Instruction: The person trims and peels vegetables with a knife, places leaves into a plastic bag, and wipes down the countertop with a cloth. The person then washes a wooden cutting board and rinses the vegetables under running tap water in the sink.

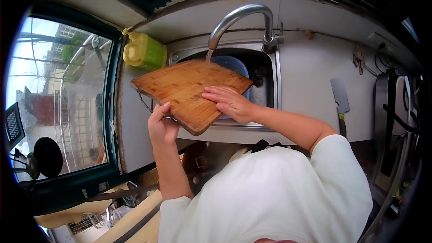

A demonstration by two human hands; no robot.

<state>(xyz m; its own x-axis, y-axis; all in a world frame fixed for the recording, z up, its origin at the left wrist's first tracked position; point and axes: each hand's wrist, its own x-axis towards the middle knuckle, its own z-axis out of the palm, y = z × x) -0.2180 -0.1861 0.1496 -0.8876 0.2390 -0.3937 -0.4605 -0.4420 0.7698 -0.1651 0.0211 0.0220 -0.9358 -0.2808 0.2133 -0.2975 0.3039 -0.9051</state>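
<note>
A wooden cutting board (180,83) is held tilted over the sink (278,81), under water running from the curved metal faucet (240,13). My left hand (163,123) grips the board's near left edge by its metal handle, thumb on top. Flat on the board's wet face lies my right hand (229,102), its fingers stretched out. Behind the board, a blue basin (234,64) shows partly in the sink; the board hides the rest.
A yellow-green jug (144,51) stands at the sink's back left corner by the window. On the right counter (308,94) lies a cleaver (340,96), with a dark upright appliance (389,112) beyond it. A cloth (358,58) hangs on the wall.
</note>
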